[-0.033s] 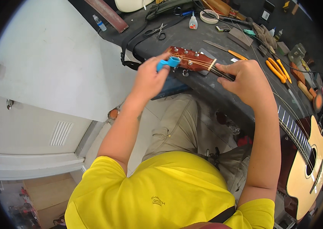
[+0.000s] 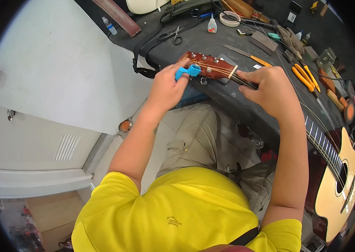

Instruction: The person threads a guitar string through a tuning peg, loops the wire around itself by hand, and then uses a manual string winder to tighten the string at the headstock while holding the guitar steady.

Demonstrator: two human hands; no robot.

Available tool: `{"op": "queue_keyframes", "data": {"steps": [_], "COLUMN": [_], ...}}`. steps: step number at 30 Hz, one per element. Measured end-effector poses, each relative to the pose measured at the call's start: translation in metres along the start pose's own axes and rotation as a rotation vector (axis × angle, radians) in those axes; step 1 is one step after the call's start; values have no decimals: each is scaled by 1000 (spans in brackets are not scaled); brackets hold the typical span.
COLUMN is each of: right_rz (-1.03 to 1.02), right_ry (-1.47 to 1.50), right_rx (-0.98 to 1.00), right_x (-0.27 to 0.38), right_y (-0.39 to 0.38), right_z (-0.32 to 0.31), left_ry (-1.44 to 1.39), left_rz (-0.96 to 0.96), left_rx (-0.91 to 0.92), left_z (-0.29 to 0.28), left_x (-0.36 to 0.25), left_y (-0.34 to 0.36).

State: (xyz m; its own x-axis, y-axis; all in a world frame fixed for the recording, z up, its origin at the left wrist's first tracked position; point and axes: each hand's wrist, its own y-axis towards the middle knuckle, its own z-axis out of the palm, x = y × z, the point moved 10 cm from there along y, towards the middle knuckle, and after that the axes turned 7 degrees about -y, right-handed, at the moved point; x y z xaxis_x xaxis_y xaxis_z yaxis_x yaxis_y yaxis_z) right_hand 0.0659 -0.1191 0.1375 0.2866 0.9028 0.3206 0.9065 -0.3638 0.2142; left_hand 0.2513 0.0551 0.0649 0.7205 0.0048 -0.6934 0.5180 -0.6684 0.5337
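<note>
Just ahead of the wearer, as the head view shows, the left grip [image 2: 168, 86] is clamped on a blue string winder [image 2: 189, 72], whose cupped end lies at the edge of the guitar headstock [image 2: 224, 72]; whether it sits over a peg cannot be told. To the right of that grip, the right grip [image 2: 270, 86] has finger and thumb at the guitar neck [image 2: 248, 82], just beside the nut [image 2: 233, 71]; how firmly they close is unclear. Farther right and nearer the wearer, past the right forearm, stands the pale guitar body [image 2: 328, 201]. Beyond the left grip, scissors [image 2: 173, 35] lie on the dark counter [image 2: 200, 42]. Orange-handled pliers [image 2: 302, 79] rest right of the right grip, and an orange-handled knife [image 2: 247, 53] lies beyond it.
</note>
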Motion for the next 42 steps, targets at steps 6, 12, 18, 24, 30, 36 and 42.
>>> {"op": "queue_keyframes", "data": {"steps": [6,12,18,24,30,36,42], "right_rz": [13,53,28,70,43,132,102], "right_ry": [26,39,89,109,113,100,85], "right_rx": [10,3,-39,-7,-59,-78,-132], "right_x": [2,1,0,-2,-3,-5,-8], "right_y": [-1,-3,-2,0,-2,-5,-5], "right_z": [1,-2,-4,-3,-4,-8,-11], "left_ry": [55,-387,-351,-392,-421,-60,-73], "left_rz": [-180,-447,-530,-441,-551,-404,-360], "left_rx": [28,-67,-59,-39,-209,-27,-136], "left_z": [17,25,20,15,-34,-22,-29], "left_x": [13,37,46,43,83,55,40], "left_y": [-8,-12,-20,-15,-39,-45,-37]}}
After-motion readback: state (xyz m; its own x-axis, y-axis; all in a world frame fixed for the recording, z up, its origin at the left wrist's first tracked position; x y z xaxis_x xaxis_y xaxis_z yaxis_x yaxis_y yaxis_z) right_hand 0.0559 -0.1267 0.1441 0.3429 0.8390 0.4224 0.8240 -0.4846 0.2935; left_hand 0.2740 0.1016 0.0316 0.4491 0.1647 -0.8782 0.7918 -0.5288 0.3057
